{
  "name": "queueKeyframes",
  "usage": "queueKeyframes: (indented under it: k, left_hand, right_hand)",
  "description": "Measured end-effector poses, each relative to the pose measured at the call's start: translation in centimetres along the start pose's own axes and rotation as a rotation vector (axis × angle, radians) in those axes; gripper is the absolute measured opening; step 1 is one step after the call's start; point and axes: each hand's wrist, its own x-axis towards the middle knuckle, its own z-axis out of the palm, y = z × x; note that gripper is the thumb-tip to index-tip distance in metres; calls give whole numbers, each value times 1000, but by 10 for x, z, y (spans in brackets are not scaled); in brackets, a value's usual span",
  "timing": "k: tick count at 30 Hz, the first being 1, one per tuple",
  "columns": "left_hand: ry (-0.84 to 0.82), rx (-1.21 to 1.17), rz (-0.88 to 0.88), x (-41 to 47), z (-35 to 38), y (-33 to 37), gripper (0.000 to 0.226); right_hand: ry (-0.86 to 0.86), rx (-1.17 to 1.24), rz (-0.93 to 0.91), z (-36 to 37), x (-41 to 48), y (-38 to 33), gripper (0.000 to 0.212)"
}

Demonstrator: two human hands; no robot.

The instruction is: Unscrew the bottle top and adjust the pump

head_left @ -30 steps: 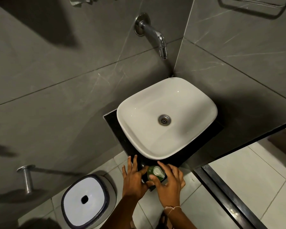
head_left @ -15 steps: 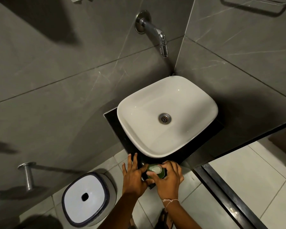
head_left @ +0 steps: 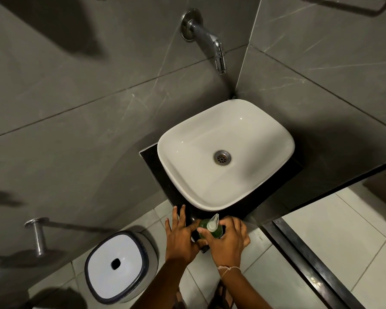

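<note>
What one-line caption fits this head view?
Right hand grips a green pump bottle on the dark counter before a white basin; left hand rests alongside.

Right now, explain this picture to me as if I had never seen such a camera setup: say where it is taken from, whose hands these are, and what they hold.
There is one picture, from a wide-angle camera worn on a person's head, looking forward and down. That is why the walls bend and the arms come in from the bottom edge. No machine is here, only two bare hands. The right hand curls round a green soap bottle with a pale pump top, which stands on the front corner of the black counter. The left hand lies with straight fingers against the bottle's side and the counter edge. Behind sits a white sink under a metal tap. On the tiled floor at the left stands a white-lidded bin.
</note>
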Motion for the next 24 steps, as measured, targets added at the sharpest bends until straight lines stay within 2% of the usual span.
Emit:
queueKeyframes:
  k: [4, 6, 11, 14, 16, 19, 22, 24]
  left_hand:
    - [-8, -4, 6, 0, -1, 0, 64]
    - [-3, -6, 10, 1, -1, 0, 65]
    - [-1, 2, 5, 1, -2, 1, 58]
    - [1, -7, 9, 0, -2, 0, 60]
    - [-3, -4, 15, 0, -2, 0, 64]
    - [-7, -1, 15, 1, -3, 1, 65]
    - [-14, 2, 9, 1, -2, 1, 61]
    - [-21, 3, 4, 1, -3, 1, 61]
  right_hand:
    - [-47, 65, -128, -2, -3, 10, 45]
    - [-20, 86, -103, -3, -2, 10, 39]
    - [-10, 20, 17, 1, 0, -5, 47]
    - [-49, 96, -93, -2, -4, 3, 37]
    - [-74, 120, -139, -5, -3, 8, 40]
    - [-30, 108, -81, -5, 2, 9, 31]
    - [-34, 81, -14, -2, 1, 4, 46]
    - [-33, 77, -8, 0, -1, 3, 47]
